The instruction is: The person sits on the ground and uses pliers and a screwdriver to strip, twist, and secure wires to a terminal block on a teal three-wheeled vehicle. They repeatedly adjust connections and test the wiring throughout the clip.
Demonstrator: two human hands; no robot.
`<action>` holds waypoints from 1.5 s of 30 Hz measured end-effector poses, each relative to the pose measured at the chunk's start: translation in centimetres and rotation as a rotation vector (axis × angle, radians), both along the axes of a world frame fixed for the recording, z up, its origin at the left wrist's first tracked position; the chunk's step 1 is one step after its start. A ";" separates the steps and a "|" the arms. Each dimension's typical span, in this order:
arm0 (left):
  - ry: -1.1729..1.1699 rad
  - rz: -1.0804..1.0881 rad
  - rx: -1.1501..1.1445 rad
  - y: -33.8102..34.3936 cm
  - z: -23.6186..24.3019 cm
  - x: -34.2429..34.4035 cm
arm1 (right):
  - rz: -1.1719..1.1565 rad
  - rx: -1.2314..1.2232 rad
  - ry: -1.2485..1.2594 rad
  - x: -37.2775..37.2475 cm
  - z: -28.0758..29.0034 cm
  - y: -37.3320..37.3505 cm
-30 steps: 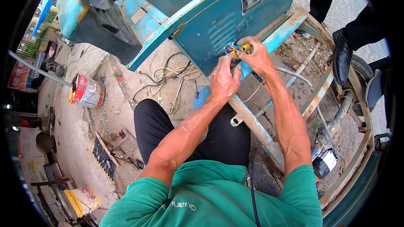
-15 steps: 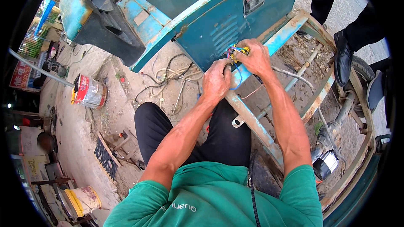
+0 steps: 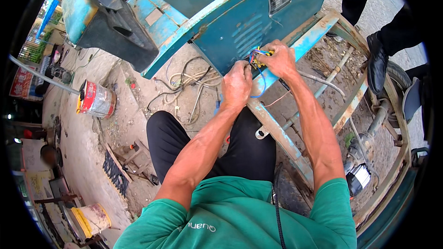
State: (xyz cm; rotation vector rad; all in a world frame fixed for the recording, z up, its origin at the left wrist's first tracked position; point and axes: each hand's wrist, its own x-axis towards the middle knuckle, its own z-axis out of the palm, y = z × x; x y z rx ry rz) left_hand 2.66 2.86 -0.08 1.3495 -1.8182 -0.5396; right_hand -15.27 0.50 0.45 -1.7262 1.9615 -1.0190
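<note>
A bundle of coloured wires point(image 3: 256, 55), with yellow, blue and red among them, lies against the lower edge of a blue-green metal panel point(image 3: 217, 41). My right hand point(image 3: 279, 60) is closed on the bundle, its thumb and fingers over the yellow pieces. Just left of it, my left hand point(image 3: 237, 84) is closed, fingertips pinched at the wires' near end; what exactly they grip is hidden. A loose blue wire point(image 3: 264, 85) loops down between the hands over the rusty blue metal frame point(image 3: 270, 129).
Tangled cables point(image 3: 189, 83) lie on the ground left of my hands. A paint bucket point(image 3: 97, 100) stands farther left, below a worn seat point(image 3: 104, 18). A person's black shoe point(image 3: 377, 62) rests by the frame at right. A motor-like part point(image 3: 358, 177) lies inside the frame.
My left hand has shifted slightly, its fingertips drawn closer together at the wires. My right hand has turned a little, showing more of the coloured wires.
</note>
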 end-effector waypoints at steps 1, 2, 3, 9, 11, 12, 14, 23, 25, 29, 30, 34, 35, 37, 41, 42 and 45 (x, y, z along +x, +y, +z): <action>0.000 -0.009 0.002 0.0 0.2 0.1 | 0.001 0.003 -0.001 0.0 0.1 0.0; 0.000 -0.018 0.004 0.0 0.4 0.1 | 0.002 0.006 -0.001 -0.1 0.1 0.1; -0.001 -0.026 0.006 -0.1 0.6 0.1 | 0.003 0.008 -0.002 -0.1 0.0 0.1; -0.097 0.048 -0.024 -0.6 0.7 -0.7 | 0.011 -0.034 0.036 -0.3 -0.6 0.1; -0.108 0.065 -0.015 -0.8 0.7 -1.0 | 0.013 -0.022 0.067 -0.2 -0.2 0.1; -0.113 0.074 -0.010 -0.9 0.7 -1.2 | 0.013 -0.016 0.083 -0.1 -0.1 0.2; -0.143 0.093 0.022 -1.2 1.1 -1.9 | 0.009 -0.026 0.086 0.0 0.0 0.2; 0.000 0.093 0.031 -1.0 0.5 -2.2 | -0.045 -0.216 -0.005 0.1 -1.0 0.5; 0.048 0.058 -0.024 -1.1 -0.3 -1.7 | -0.037 -0.165 0.000 0.2 -0.6 0.6; 0.060 0.019 0.024 -0.7 -0.7 -0.6 | -0.022 -0.035 0.012 0.1 0.3 0.9; 0.044 0.038 0.067 -0.7 -0.4 -0.7 | -0.022 -0.016 0.005 0.1 0.3 1.0; -0.070 0.102 0.005 -0.8 0.2 -1.2 | -0.013 -0.044 -0.024 -0.1 -0.1 0.8; -0.102 0.115 0.011 -0.8 0.3 -1.4 | -0.014 -0.048 -0.024 -0.1 0.0 0.9; -0.166 0.146 0.020 -0.9 0.5 -1.8 | -0.020 -0.045 -0.024 0.0 0.0 0.8; -0.132 0.172 0.036 -0.9 0.4 -2.3 | -0.009 -0.044 -0.041 -0.2 0.1 0.8; -0.121 0.169 0.030 -0.8 0.4 -2.3 | 0.000 -0.050 -0.049 -0.3 0.1 0.9; -0.112 0.163 0.038 -0.9 0.0 -1.9 | 0.020 -0.100 0.063 -0.7 -0.4 0.9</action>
